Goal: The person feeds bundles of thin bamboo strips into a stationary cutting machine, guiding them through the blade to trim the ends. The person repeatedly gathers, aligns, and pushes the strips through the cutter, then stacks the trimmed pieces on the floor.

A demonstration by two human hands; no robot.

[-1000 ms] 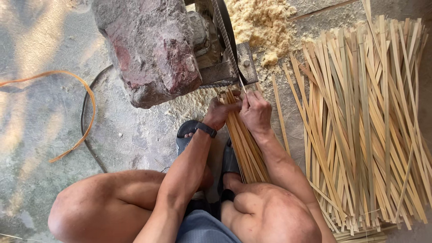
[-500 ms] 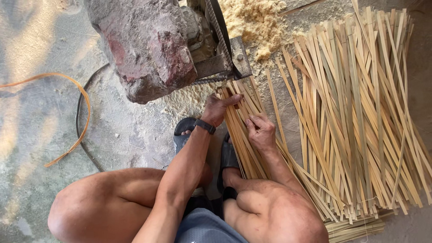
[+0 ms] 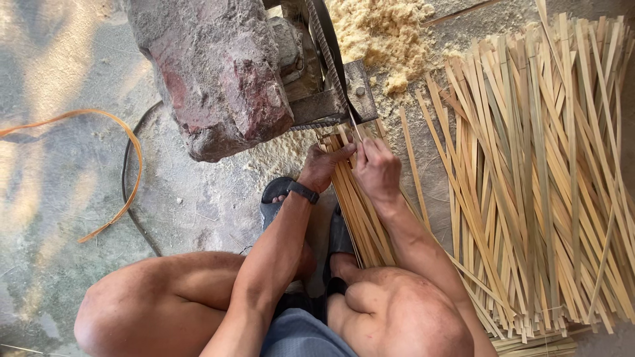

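I squat over a bundle of thin bamboo strips (image 3: pixel 362 221) lying between my sandalled feet, its far end under a metal plate (image 3: pixel 360 89) on a dusty machine (image 3: pixel 218 73). My left hand (image 3: pixel 325 166), with a black wristband, presses down on the bundle's left side just short of the machine. My right hand (image 3: pixel 378 170) sits beside it, fingers pinched on a single strip that points at the machine's belt (image 3: pixel 329 46). The two hands almost touch.
A large heap of loose bamboo strips (image 3: pixel 542 178) fills the right side. Sawdust (image 3: pixel 380 33) is piled behind the machine. An orange loop (image 3: pixel 129 149) and a black cable (image 3: pixel 129 205) lie on the concrete floor at left.
My right hand drew back along the bundle half a second ago and has now slid forward to the machine again. My left hand stayed at the bundle's front.
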